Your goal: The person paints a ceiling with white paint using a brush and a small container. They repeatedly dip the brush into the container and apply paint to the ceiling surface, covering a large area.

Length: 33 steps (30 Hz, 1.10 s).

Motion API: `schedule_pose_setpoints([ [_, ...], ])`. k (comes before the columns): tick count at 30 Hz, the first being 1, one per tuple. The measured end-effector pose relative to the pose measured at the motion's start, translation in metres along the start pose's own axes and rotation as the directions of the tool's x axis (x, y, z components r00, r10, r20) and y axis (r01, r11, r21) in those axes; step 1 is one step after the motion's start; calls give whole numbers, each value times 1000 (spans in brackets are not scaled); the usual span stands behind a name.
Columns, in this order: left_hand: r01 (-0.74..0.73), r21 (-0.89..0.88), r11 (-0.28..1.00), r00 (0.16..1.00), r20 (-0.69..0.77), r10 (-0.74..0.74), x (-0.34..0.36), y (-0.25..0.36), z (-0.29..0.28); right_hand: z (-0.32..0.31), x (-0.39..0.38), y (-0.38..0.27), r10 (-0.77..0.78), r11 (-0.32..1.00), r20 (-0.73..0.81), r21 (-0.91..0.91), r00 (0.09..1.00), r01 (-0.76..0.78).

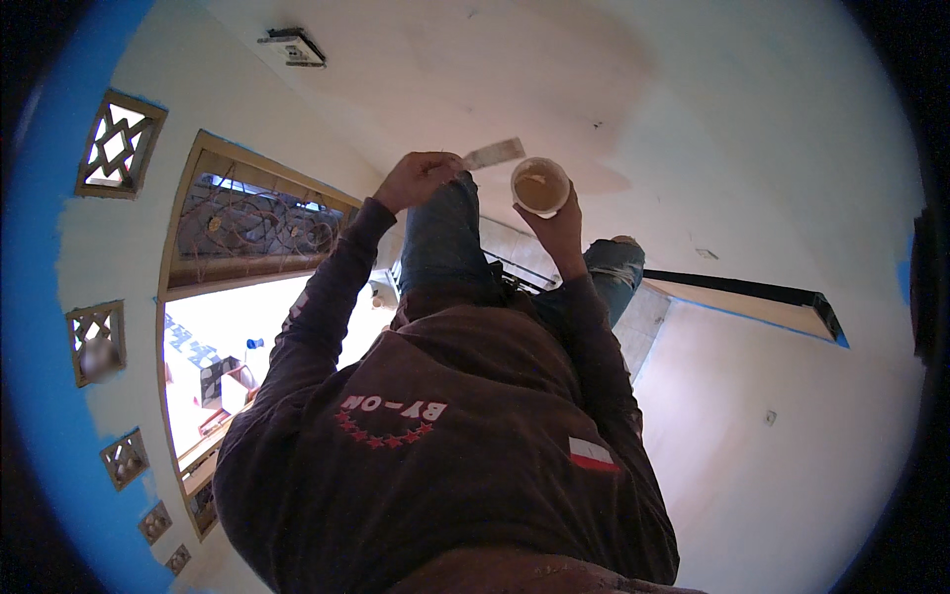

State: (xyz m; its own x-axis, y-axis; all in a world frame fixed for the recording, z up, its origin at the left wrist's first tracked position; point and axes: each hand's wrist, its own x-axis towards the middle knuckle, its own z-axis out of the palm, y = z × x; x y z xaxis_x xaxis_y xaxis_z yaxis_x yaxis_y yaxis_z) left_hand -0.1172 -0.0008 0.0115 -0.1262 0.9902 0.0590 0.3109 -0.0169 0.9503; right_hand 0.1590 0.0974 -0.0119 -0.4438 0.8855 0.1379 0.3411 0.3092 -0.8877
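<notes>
My left hand (424, 180) is closed around the handle end of a putty knife (495, 153), whose flat pale blade is smeared and points right. My right hand (556, 224) grips a small round white tub (540, 186) from below and the side. Inside the tub is a beige paste, with some on its inner wall. The blade tip is close to the tub's rim, apart from it. Both hands are raised in front of my bent knees, with a pale plastered wall (475, 69) beyond them.
A barred window opening (262, 223) with a brown frame is at the left. Patterned vent blocks (121, 144) sit in the blue-edged wall beside it. A fixture (294, 47) is on the pale surface at the upper left. A dark-edged ledge (752, 297) is at the right.
</notes>
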Motion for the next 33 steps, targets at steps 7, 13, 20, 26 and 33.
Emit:
schedule_pose_setpoints([
  [7,101,366,925,958,-288,10,30,-64,-60,-29,-33,6,84,996,-99,21,992,-82],
  [13,78,561,824,961,-262,87,73,-103,-92,-50,-61,9,136,990,-170,47,976,-130],
  [20,40,714,699,965,-210,159,119,-141,-101,-57,-86,-3,193,980,-230,86,954,-178],
  [26,105,765,635,957,-251,145,136,-151,-104,-56,-97,-10,222,975,-204,34,954,-220],
  [33,266,773,576,939,-343,25,137,-164,-140,-45,-88,-13,170,985,-208,54,963,-162],
])
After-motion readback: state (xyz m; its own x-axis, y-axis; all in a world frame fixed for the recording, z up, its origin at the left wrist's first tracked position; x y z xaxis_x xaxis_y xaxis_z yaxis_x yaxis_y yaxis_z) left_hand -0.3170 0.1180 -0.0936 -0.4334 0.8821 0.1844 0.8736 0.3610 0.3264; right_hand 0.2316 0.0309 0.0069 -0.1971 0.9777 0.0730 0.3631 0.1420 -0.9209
